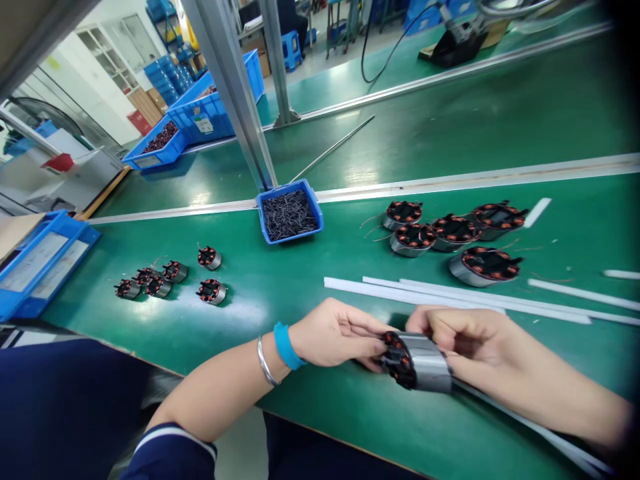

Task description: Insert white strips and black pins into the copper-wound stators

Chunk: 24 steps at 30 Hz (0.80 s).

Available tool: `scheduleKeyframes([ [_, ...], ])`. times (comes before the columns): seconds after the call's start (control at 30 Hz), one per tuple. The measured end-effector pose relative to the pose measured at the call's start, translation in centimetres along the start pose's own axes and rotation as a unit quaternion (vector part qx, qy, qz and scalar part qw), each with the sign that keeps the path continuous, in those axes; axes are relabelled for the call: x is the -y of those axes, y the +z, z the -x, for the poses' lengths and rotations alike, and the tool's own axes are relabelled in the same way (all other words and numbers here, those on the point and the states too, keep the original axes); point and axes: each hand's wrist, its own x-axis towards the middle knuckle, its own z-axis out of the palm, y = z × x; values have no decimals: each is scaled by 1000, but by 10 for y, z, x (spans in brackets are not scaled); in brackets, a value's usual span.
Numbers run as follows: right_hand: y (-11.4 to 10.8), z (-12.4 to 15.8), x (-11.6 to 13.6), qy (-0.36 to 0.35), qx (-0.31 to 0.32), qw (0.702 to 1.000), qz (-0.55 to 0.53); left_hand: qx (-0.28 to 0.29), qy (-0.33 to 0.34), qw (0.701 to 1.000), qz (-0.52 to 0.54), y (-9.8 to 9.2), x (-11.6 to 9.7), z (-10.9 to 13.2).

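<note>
A motor stator (425, 362), a steel ring with copper windings and black insulation, is tilted on its side above the green bench. My left hand (345, 333) has its fingers closed at the wound end, thumb against the black insulation. Around the other side, my right hand (473, 340) has its fingers curled against the steel rim. A long pale strip (530, 423) runs from beneath the right hand to the lower right; whether that hand holds it I cannot tell. Just beyond my hands lie several white strips (450, 297). Another large stator (485, 267) sits behind them.
Several large stators (411, 240) stand grouped at right, with loose wire ends. Smaller stators (210, 291) stand at left. A blue bin (320, 217) of short black pieces sits by the metal post (235, 87). A thin rod (333, 148) lies behind. Blue crates (203, 120) stand further back.
</note>
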Motion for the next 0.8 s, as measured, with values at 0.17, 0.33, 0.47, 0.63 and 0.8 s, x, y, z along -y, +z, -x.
scheduleKeyframes([
  [0.17, 7, -2, -3, -6, -44, 999, 2, -23, 5, 1000, -15, 3, 6, -1],
  [0.33, -6, -3, -7, -1, 44, 999, -25, -42, 32, 998, -20, 4, 1, 0],
  [0.47, -15, -22, -8, -90, -10, 989, 120, -49, 69, 996, -32, 5, -17, 4],
  [0.63, 4, -66, -9, -196, -59, 880, 428, -60, 83, 994, -41, 2, -24, 4],
  [0.8, 10, -74, -8, -225, -73, 865, 442, -45, 61, 997, -28, -3, -19, 3],
])
